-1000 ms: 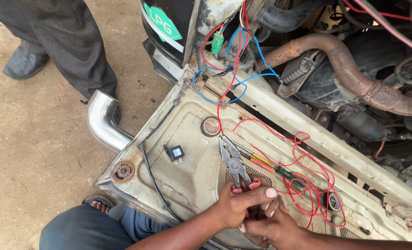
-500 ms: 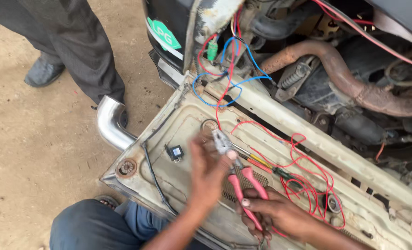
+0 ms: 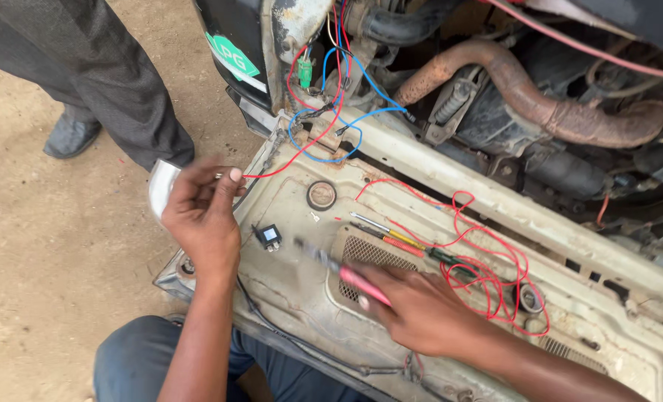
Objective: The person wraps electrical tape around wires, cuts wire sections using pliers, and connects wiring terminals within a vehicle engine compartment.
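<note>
Soft, even daylight, one patch of motion blur

Light falls flat over the pale metal panel [image 3: 450,216], with no glare and only faint shadows. Above the panel, the engine bay [image 3: 569,89] sinks into dimness. On the panel, the pink-handled pliers [image 3: 342,272] smear, perhaps from motion; the right hand [image 3: 421,313] holding them is slightly soft.

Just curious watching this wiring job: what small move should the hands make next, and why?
Probably bring the pliers in the right hand up to the red wire pinched in the left hand: its end is held out taut, while the blurred pliers lie low over the panel.
</note>
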